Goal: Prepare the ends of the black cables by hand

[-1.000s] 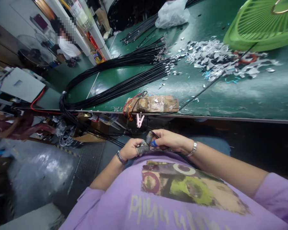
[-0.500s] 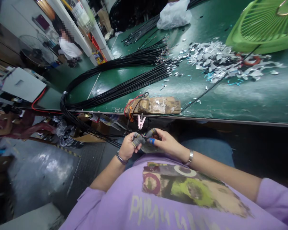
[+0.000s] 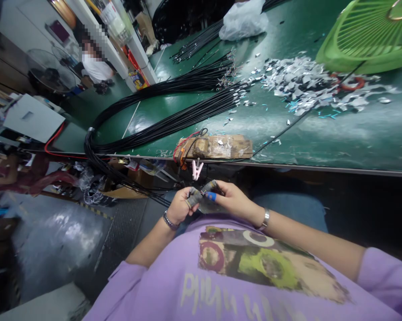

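My left hand [image 3: 182,205], grey tape around its fingertips, is closed on the end of a black cable; more black cables [image 3: 150,194] run up to it from the left. Fine wires [image 3: 203,192] poke out between the two hands. My right hand [image 3: 229,198] pinches at these wires, with blue tape on the thumb and grey tape on a finger. The fingers partly cover the wires, so their exact grip is hard to see. Just above the hands, a pink clothespin-like clip [image 3: 197,170] hangs at the table's edge below a wooden block [image 3: 234,147].
Bundled black cables [image 3: 174,118] curve over the green table [image 3: 354,142] and hang off its edge. A pile of silvery foil scraps [image 3: 297,84] lies near a green fan [image 3: 371,40]. A white plastic bag [image 3: 244,20] sits behind. Another person [image 3: 96,67] is at the far left.
My hands have drawn slightly closer together, and the fingertips have shifted around the wires. The cables and things on the table stay where they were.
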Motion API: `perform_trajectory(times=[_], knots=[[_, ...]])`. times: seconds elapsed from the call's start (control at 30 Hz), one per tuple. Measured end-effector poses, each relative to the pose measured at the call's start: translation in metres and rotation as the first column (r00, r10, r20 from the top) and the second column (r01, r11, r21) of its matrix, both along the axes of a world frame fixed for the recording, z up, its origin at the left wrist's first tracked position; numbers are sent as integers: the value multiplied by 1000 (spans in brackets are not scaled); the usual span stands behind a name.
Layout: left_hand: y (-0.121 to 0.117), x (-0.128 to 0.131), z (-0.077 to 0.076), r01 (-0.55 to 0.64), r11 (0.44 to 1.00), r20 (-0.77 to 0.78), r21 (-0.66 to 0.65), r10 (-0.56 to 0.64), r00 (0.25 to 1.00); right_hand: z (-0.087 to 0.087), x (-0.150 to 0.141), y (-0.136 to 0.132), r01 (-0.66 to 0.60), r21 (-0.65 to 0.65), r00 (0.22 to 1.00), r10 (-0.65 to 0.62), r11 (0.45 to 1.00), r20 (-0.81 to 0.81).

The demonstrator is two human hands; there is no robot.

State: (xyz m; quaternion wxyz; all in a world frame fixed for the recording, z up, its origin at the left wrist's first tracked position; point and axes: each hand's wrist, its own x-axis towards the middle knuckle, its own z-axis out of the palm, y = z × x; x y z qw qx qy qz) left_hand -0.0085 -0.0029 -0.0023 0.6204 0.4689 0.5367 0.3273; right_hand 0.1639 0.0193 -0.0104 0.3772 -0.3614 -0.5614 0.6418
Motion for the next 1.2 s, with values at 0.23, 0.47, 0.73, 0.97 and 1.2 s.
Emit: perform_trajectory(times=[0.23, 0.47, 0.73, 0.97, 1.2], knots=[[0, -4, -3, 74, 997, 0, -19, -74, 997, 0, -3, -3, -101, -301, 987, 59, 948, -147], [0, -5, -2, 162, 985, -11, -58, -163, 987, -2, -1, 1, -180, -417, 980, 124, 891, -159], [3, -4, 1, 165, 986, -71, -39, -167, 983, 3, 5, 7, -71, -249, 997, 76, 966, 9], [5, -1, 1, 142, 990, -58, -27, -143, 988, 3, 5, 4, -39, -100, 997, 45, 994, 61], [3, 2, 7, 110, 994, -130, 0, -109, 986, 0, 9, 5, 51, 158, 991, -69, 986, 111]])
